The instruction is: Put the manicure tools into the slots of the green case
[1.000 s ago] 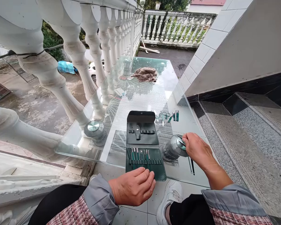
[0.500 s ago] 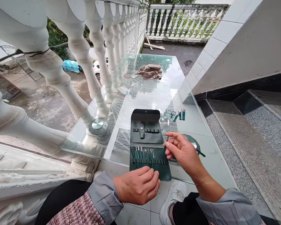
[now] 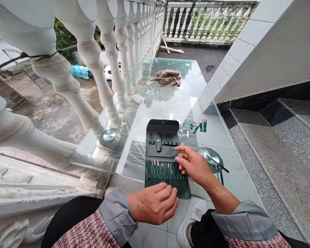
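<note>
An open dark green tool case lies on the glass table at its near edge, flap folded back toward the far end, and a row of small metal tools stands in the elastic loops of its nearer half. The left hand rests on the near end of the case with its fingers curled loosely down onto the leather, gripping nothing. The right hand is over the right side of the case, its thumb and forefinger pinched together at the right end of the tool row; whether they hold a thin tool there cannot be told. Just right of that hand, a slim green-handled pick lies across a round metal table fitting. Farther along the right edge sits a small group of scissors and clippers. A crumpled brown cloth lies near the far end, beside the white railing.
</note>
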{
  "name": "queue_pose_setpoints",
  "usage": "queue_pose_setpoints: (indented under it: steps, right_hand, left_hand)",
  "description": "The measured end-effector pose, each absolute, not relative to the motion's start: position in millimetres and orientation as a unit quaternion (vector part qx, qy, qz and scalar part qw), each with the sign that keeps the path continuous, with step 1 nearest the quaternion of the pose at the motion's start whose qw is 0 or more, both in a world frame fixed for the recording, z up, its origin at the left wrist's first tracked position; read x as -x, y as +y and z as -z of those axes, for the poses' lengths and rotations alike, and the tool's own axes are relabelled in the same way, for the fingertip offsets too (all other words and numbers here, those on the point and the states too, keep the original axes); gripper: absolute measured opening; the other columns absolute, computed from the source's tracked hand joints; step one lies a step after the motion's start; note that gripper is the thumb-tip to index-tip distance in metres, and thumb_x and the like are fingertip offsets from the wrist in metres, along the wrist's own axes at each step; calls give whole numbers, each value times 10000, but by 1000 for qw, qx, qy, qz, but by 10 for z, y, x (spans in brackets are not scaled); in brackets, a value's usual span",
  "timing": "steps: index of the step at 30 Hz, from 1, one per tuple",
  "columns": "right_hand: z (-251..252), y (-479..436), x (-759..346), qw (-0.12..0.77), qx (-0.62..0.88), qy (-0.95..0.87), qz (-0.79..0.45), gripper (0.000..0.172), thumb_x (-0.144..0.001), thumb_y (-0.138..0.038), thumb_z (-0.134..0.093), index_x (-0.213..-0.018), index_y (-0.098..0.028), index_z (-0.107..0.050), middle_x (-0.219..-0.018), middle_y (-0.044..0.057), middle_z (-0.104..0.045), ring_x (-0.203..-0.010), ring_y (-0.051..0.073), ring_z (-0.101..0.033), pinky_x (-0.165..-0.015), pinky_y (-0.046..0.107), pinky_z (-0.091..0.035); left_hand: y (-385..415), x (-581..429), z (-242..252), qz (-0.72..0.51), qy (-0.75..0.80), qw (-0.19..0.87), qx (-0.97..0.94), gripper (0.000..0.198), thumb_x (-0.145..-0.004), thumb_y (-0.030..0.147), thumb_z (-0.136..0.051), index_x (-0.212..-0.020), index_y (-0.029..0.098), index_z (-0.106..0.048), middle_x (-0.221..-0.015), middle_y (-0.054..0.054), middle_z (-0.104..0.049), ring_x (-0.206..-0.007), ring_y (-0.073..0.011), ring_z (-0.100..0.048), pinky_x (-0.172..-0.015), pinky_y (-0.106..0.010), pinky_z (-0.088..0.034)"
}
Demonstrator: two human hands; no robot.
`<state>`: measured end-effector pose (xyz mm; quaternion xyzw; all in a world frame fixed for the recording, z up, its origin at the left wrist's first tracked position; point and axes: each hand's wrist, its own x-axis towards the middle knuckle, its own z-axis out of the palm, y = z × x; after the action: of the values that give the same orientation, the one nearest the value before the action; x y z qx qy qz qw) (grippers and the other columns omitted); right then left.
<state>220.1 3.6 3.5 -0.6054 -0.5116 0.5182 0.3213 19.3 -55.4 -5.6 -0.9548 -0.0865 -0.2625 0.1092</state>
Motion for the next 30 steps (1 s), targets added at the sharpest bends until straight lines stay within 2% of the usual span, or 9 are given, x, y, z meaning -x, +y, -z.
queue_pose_setpoints:
  steps: [4, 9, 14, 18, 23, 30]
  right_hand:
    - [-45, 46, -2181, 327, 601, -510, -521, 405, -723, -398, -610, -1072, -196, -579, -704, -42, -569, -507, 94, -533, -424, 216, -465]
    - [-68, 47, -2189, 285, 594, -535, -530, 361, -737, -368, -594, -1059, -205, -578, -667, -60, -529, -506, 97, -530, -412, 206, -446]
    - [-63, 53, -2217, 272, 597, -547, -520, 328, -751, -379, -589, -1035, -215, -598, -713, -42, -560, -527, 110, -543, -431, 227, -453]
    - [-54, 105, -2248, 260, 626, -594, -434, 251, -826, -405, -532, -932, -215, -656, -733, -3, -624, -579, 140, -566, -538, 286, -478]
    - [-51, 147, -2256, 239, 585, -697, -339, 188, -838, -291, -532, -790, -220, -699, -847, 40, -686, -816, 201, -632, -768, 357, -478]
    - [-20, 30, -2315, 211, 512, -779, -293, 249, -913, -235, -486, -861, -226, -730, -825, 52, -648, -786, 191, -616, -729, 333, -482]
  left_hand:
    - [-561, -189, 76, 244, -85, 110, 960, 226, -935, 184, -533, -1054, 62, -683, -1085, -188, -702, -960, -230, -670, -859, -377, -558]
    - [-567, -189, 91, 254, -86, 113, 957, 221, -937, 186, -525, -1039, 77, -688, -1080, -175, -707, -949, -223, -669, -861, -374, -557]
    - [-561, -195, 90, 264, -87, 104, 955, 215, -926, 177, -541, -1025, 67, -697, -1058, -168, -711, -938, -227, -671, -846, -372, -559]
    - [-565, -198, 86, 262, -87, 102, 956, 222, -929, 179, -538, -1035, 66, -698, -1061, -168, -711, -938, -230, -671, -839, -375, -561]
    - [-566, -205, 82, 266, -89, 105, 954, 230, -932, 166, -520, -1027, 65, -703, -1052, -167, -714, -926, -228, -672, -820, -371, -565]
    - [-556, -205, 85, 275, -88, 97, 953, 218, -917, 155, -536, -1014, 57, -705, -1037, -173, -712, -929, -236, -670, -818, -377, -561]
